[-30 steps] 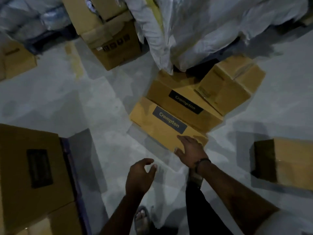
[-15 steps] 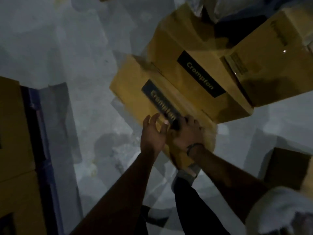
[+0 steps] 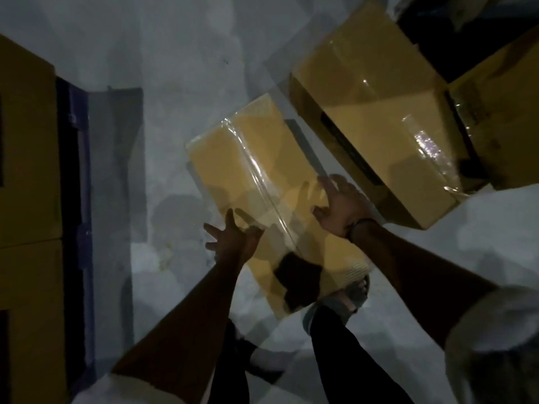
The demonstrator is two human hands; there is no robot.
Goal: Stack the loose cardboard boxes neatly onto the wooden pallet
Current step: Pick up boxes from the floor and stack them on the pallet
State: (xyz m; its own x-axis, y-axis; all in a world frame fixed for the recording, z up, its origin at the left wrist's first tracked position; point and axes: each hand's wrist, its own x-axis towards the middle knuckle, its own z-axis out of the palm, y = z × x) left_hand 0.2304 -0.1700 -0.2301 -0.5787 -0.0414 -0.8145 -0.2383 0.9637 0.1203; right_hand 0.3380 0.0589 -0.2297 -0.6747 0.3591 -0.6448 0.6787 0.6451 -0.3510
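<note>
One taped box (image 3: 248,158) on the floor (image 3: 175,68), a hand at each side.
Stacked boxes (image 3: 26,141) stand far left on a dark blue pallet (image 3: 76,170). The left hand (image 3: 233,239), fingers spread, is at the taped box's near left edge; the right hand (image 3: 342,208), also spread, rests on its top by the right edge. A second box (image 3: 379,112) lies just beside it, right.

The flat yellow-brown cardboard box (image 3: 233,158) has a matt paper face. A glossy clear tape strip (image 3: 256,170) runs along its seam, and corrugated fluting shows at its near end. The larger brown cardboard box (image 3: 379,83) carries shiny wrinkled tape (image 3: 423,141). The grey concrete floor (image 3: 180,59) is matt and mottled.
</note>
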